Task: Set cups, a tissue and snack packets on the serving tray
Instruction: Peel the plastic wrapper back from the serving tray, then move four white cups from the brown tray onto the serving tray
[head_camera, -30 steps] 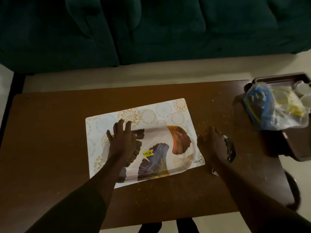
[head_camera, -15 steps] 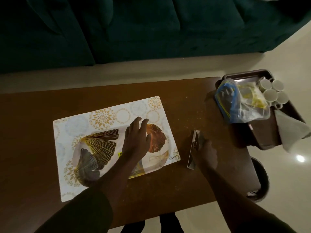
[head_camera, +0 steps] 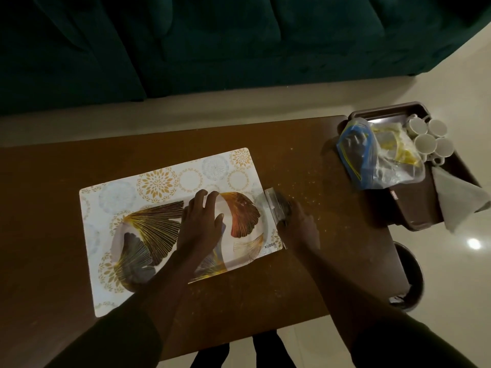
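The table [head_camera: 305, 181] is brown wood, seen from above, with pale crumbs or specks scattered over its right part; a dark green sofa [head_camera: 212, 43] stands beyond it across a strip of pale floor. A placemat [head_camera: 159, 179] with gold and grey floral rounds lies on the middle of the table, turned slightly askew; the serving tray [head_camera: 239, 251], white with large fan-shaped leaves in gold, black and orange, lies on the near part of the placemat, and nothing stands on it.

The left hand [head_camera: 200, 224] lies flat on the middle of the serving tray, fingers spread and pointing away from the person; its grip is unclenched and holds nothing. The right hand [head_camera: 299, 228] is at the right edge of the placemat, its grip closed around a thin clear plastic strip or scraper [head_camera: 271, 201]; what this item is cannot be told for certain.

At the table's far right corner a brown tray [head_camera: 414, 208] overhangs the edge; it holds four white cups [head_camera: 427, 138] clustered at its far end; beside them lie the snack packets [head_camera: 377, 155] in clear plastic with blue and yellow showing; a grey tissue [head_camera: 457, 200] lies folded at the brown tray's right side, hanging over its rim. A dark round bin [head_camera: 410, 277] stands on the floor below that corner.
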